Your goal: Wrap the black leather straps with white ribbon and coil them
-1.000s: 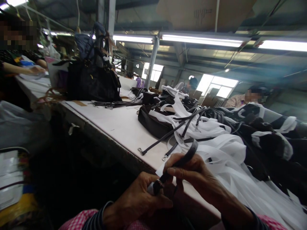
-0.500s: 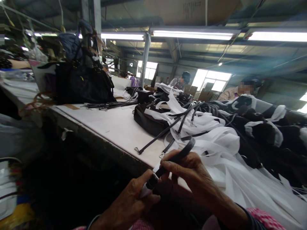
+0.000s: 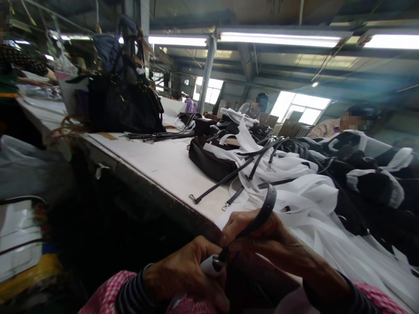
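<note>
My left hand (image 3: 185, 268) is closed around a white-wrapped piece (image 3: 208, 265) with a metal buckle (image 3: 218, 262) at its end. A black strap (image 3: 267, 204) with punched holes is pinched in my right hand (image 3: 258, 235); its free end curls up above the fingers. The strap's lower part meets the buckle between my hands, but I cannot tell how far it passes through. Just beyond my hands, black straps (image 3: 222, 179) with metal clips lie on the white table (image 3: 147, 159), beside a black bag (image 3: 209, 161).
White strips (image 3: 327, 226) and black bags (image 3: 386, 209) are heaped on the right. A large black handbag (image 3: 127, 107) stands at the table's far left. Plastic-wrapped items (image 3: 22, 235) sit low at the left. Several people are around the workroom, one person (image 3: 347, 122) behind the heap.
The view has shifted, so the table appears further right. My left hand has turned and come nearer my right. The strap's free end now curls higher, and its lower part is narrower in view.
</note>
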The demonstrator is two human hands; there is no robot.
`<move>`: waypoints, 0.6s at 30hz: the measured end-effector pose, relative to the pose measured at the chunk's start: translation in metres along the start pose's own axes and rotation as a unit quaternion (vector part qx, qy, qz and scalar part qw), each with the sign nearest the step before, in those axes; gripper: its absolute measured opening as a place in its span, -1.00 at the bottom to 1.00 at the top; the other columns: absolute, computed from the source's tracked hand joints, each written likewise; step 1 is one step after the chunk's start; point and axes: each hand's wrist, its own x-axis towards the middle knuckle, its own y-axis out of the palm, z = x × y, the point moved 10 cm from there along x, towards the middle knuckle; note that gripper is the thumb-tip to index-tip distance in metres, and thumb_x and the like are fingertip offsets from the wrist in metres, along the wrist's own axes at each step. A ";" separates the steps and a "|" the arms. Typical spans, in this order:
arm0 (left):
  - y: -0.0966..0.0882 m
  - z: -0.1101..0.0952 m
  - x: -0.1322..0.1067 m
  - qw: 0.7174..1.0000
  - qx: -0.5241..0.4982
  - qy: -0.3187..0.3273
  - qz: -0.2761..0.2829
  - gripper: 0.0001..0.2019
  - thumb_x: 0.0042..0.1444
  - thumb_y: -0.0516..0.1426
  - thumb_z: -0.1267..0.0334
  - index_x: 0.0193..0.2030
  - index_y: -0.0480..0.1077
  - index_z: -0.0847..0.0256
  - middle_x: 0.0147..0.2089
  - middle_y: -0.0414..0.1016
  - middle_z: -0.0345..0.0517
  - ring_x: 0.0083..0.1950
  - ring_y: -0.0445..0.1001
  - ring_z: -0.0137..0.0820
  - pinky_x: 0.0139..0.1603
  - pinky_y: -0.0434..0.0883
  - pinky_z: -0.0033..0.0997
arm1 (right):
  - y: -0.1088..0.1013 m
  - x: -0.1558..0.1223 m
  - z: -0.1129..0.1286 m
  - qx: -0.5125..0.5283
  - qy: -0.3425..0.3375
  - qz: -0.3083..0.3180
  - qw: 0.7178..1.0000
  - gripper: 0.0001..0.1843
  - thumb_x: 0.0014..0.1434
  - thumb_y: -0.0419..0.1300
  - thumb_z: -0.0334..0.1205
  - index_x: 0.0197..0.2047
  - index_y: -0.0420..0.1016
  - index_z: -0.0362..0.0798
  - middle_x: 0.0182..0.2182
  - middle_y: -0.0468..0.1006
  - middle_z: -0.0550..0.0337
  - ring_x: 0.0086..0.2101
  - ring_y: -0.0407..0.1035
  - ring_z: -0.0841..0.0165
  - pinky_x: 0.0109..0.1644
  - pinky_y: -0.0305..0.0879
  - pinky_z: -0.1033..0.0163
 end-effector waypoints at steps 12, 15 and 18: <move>-0.012 -0.018 0.005 0.989 0.044 0.065 -0.122 -0.75 0.01 0.36 0.26 -0.47 0.36 0.25 -0.55 0.28 -0.32 -0.53 0.17 -0.55 -0.52 0.06 -0.51 | -0.015 0.007 -0.036 0.135 0.060 -0.134 0.980 -0.55 0.23 0.34 0.15 -0.03 0.66 -0.04 -0.24 0.58 0.11 -0.40 0.36 0.44 -0.38 0.24 0.37; -0.008 -0.022 0.009 0.990 0.059 0.073 -0.107 -0.67 0.07 0.32 0.18 -0.51 0.26 0.21 -0.61 0.19 -0.35 -0.58 0.08 -0.57 -0.57 0.00 -0.51 | -0.045 0.005 -0.034 0.187 0.048 -0.239 0.952 -0.52 0.28 0.23 0.24 -0.13 0.68 -0.02 -0.24 0.53 0.14 -0.41 0.27 0.47 -0.45 0.12 0.42; -0.007 -0.033 0.017 0.988 0.079 0.093 -0.096 -0.68 0.16 0.28 0.06 -0.44 0.34 0.22 -0.58 0.20 -0.31 -0.57 0.10 -0.55 -0.57 0.01 -0.51 | -0.028 0.010 -0.007 0.118 -0.009 -0.170 0.978 -0.55 0.33 0.22 0.14 -0.25 0.70 -0.08 -0.30 0.50 0.14 -0.38 0.32 0.43 -0.39 0.19 0.37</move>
